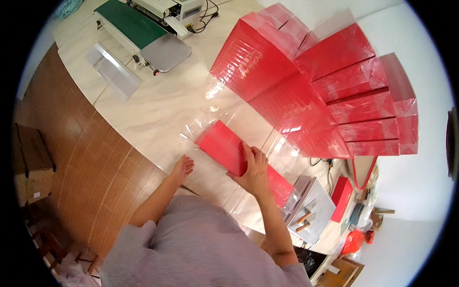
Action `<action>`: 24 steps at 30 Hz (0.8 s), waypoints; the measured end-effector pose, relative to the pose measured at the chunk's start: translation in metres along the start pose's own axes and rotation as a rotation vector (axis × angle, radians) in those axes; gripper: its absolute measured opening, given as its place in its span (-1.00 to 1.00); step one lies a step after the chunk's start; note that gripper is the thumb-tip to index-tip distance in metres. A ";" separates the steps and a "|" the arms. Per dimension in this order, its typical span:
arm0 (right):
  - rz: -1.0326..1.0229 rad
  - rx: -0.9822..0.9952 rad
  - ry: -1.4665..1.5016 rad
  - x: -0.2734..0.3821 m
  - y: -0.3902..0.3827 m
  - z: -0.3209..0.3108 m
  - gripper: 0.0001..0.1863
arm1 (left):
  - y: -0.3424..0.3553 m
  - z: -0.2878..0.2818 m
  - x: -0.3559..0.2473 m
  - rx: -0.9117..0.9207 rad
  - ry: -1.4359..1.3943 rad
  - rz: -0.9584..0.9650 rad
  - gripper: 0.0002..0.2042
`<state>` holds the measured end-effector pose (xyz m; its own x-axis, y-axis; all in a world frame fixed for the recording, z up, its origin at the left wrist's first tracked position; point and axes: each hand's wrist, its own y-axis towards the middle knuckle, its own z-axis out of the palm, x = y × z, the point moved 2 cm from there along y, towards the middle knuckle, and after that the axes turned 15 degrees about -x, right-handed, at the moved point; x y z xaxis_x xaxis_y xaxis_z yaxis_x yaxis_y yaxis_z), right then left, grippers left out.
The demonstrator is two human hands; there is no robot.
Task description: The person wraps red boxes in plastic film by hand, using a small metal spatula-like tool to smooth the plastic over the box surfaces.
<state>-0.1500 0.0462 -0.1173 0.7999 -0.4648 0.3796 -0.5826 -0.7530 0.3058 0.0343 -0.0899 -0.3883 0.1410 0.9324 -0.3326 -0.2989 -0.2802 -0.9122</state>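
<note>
A long red box (221,143) in loose clear plastic film lies slantwise on the table in front of me. Across its middle goes my right hand (253,168), thumb on the near side and fingers over the far side, gripping it. Clear film (193,130) sticks out past the box's far left end. My left hand (183,167) hovers just left of the box, apart from it, with fingers loosely bent and nothing seen in them. The box's near right end reaches a grey metal device (313,210), on which small tools with orange-brown handles (306,221) lie.
Several film-wrapped red boxes (287,91) are stacked at the back right against the white wall. At the far left stands a machine with a green conveyor belt (131,23) and a grey end plate (166,51). A clear plastic piece (114,71) lies near the table's left edge.
</note>
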 end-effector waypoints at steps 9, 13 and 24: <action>0.027 -0.261 0.184 0.003 -0.053 -0.094 0.30 | -0.125 0.105 -0.081 0.396 -0.452 0.622 -0.48; 0.116 -0.353 0.271 -0.044 -0.101 -0.091 0.15 | -0.181 0.141 -0.096 0.317 -0.380 0.815 -0.51; 0.374 -0.500 0.314 -0.095 -0.166 -0.087 0.04 | -0.250 0.185 -0.084 0.173 0.110 1.288 -0.50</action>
<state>-0.1417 0.2560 -0.1283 0.4971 -0.4377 0.7492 -0.8674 -0.2288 0.4419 -0.0772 -0.0561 -0.0881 -0.2624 -0.0078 -0.9649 -0.3923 -0.9127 0.1141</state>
